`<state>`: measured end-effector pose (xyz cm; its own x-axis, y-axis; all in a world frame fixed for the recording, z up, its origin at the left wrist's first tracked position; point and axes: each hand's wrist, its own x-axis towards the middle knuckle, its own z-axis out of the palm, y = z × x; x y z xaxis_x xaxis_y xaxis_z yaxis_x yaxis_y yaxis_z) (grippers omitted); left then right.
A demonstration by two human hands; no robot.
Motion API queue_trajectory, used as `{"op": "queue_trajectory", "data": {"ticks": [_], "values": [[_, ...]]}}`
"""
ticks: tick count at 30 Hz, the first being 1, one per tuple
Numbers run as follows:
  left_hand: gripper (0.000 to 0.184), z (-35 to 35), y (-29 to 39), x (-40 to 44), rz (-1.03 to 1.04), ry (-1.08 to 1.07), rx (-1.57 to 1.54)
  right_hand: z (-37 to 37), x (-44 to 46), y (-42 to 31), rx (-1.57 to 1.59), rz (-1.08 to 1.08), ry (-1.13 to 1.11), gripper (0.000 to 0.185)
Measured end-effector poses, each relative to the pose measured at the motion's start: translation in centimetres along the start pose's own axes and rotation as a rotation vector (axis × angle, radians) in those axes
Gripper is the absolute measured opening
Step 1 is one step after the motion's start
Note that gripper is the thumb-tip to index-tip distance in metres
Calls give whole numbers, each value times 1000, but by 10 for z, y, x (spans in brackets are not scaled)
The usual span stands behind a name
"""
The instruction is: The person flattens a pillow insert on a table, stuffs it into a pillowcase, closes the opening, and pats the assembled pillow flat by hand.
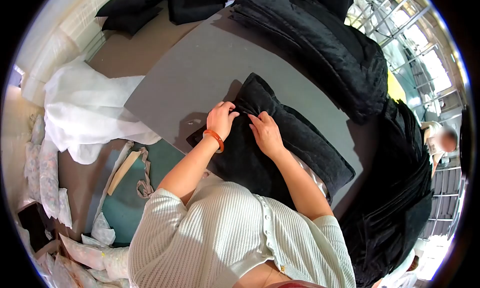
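A black velvety fabric piece (300,133) lies on the grey table (200,63), partly folded, with one corner pointing away from me. Its near part reaches my body. My left hand (220,119), with an orange bangle at the wrist, is at the left of the fold, its fingers bent and pinching at the fabric edge. Close beside it on the right, my right hand (266,133) has its thumb and forefinger together on the same black fabric. What exactly lies between the fingertips is too small to make out.
A thick stack of black fabric (320,43) lies along the far right edge, with more black cloth (390,198) hanging at the right. White sheer cloth (90,108) is at the left. Black pillows (132,10) lie at the back. Another person (440,140) is at the far right.
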<state>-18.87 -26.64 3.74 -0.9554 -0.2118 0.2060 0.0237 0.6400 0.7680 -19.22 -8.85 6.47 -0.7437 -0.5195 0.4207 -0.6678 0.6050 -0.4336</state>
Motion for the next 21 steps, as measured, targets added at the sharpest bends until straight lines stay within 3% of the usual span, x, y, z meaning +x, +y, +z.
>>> {"op": "queue_trajectory", "data": {"ticks": [5,11,16,21], "values": [[18,-9,7,1,-30,-1,89,1,0,-1,34,123,-34,15],[22,-7,6,7,-52,-119,187,-1,-5,4,202,292,-41,13],[23,-11,11,16,-98,-191,227,-3,-6,6,245,279,-1,13],[29,-7,11,16,-92,-83,307,-1,-5,9,241,260,-3,13]]}}
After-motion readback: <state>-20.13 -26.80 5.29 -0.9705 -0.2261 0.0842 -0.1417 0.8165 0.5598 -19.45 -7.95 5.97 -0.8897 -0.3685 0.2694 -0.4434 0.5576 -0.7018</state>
